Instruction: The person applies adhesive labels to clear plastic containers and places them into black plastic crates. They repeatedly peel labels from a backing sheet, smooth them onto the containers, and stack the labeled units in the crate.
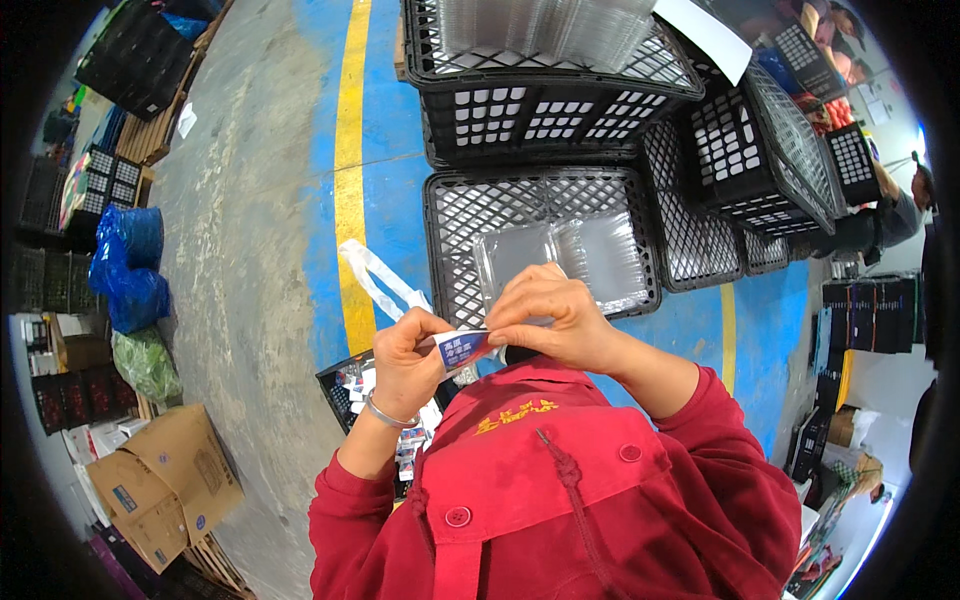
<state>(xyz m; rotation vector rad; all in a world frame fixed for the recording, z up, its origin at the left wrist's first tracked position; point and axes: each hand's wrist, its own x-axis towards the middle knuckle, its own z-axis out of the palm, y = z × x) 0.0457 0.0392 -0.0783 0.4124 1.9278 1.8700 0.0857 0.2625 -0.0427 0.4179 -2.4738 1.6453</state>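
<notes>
A small printed label or card (463,349), blue, red and white, is stretched between my hands in front of the chest. My left hand (411,352) pinches its left end between thumb and fingers, with a metal bangle at the wrist. At its right end my right hand (551,315) grips it with bent fingers. A long white strip (382,281) loops out beyond my left hand; where it ends is hidden. Clear plastic containers (604,259) lie on a black plastic crate (457,217) just past my hands. Below my left hand, several small printed pieces (409,450) fill a dark crate.
Another black crate (525,120) holding stacked clear trays (540,26) stands ahead, with more crates (724,150) to its right. A yellow floor line (351,150) runs along the left. Cardboard boxes (172,480) and blue bags (135,262) stand farther left. Other people are at the far right.
</notes>
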